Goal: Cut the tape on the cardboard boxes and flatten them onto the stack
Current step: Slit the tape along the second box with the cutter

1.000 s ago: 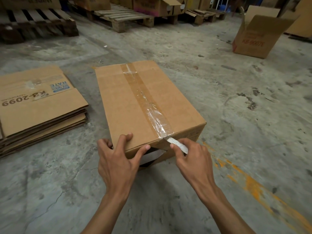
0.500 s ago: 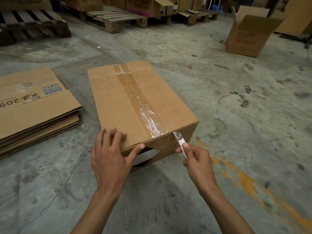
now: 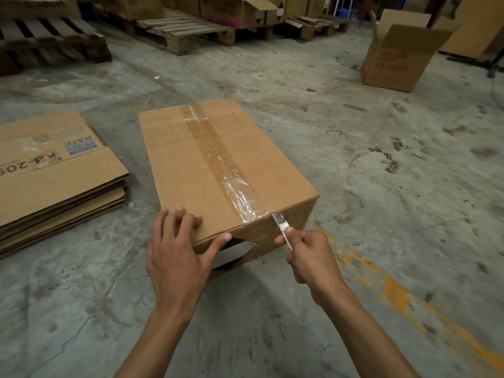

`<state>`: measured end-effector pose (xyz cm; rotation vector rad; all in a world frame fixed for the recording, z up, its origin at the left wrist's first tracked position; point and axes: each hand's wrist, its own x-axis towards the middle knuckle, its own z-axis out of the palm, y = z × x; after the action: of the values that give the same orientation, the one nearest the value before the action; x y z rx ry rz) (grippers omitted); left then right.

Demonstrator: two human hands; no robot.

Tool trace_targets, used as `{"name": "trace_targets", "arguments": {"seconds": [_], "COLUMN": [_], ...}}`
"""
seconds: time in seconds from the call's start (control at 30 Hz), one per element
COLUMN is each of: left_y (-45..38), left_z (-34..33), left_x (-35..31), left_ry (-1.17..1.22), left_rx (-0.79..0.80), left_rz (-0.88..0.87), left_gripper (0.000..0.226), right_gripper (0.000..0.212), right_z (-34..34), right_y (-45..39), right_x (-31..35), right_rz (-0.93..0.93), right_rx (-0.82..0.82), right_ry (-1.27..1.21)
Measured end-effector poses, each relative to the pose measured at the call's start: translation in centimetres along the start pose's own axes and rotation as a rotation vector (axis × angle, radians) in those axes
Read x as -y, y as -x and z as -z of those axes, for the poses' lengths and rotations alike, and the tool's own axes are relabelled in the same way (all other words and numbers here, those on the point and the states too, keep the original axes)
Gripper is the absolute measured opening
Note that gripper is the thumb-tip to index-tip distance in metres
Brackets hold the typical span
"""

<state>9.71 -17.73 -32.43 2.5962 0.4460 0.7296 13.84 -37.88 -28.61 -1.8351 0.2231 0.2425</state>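
Sealed brown cardboard box sits on concrete floor, clear tape strip uncut. Left hand rests flat on near edge, fingers extended. Right hand grips small metal blade at near edge, right of tape. Flattened stack lies left. Cutting and flattening remain.

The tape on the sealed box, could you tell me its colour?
Clear, glossy tape, brownish over the cardboard; head view.
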Motion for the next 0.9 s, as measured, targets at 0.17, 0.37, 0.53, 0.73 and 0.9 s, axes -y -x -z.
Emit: {"name": "trace_targets", "arguments": {"seconds": [0.17,0.37,0.53,0.73,0.9], "left_y": [0.1,0.2,0.2,-0.5,-4.1], "left_z": [-0.3,-0.2,-0.1,1.2,2.1], "left_x": [-0.1,0.1,-0.1,-0.1,-0.3], "left_ry": [0.037,0.021,0.112,-0.008,-0.146], "left_rx": [-0.009,0.036,0.024,0.112,0.218], "left_rz": [0.002,0.016,0.021,0.024,-0.035], "left_gripper": [0.061,0.049,0.042,0.052,0.053], "right_gripper": [0.036,0.034,0.034,0.033,0.042], "right_z": [-2.7,-3.4,-4.4,-2.4,1.0], "right_y": [-1.1,0.1,0.3,1.0,0.5], "right_x": [2.6,2.1,2.4,2.5,3.3], "right_rz": [-0.073,-0.085,-0.068,-0.061,0.151], "right_rx": [0.09,0.171,0.232,0.315,0.158], "right_ry": [0.018,-0.028,0.001,0.083,0.367]}}
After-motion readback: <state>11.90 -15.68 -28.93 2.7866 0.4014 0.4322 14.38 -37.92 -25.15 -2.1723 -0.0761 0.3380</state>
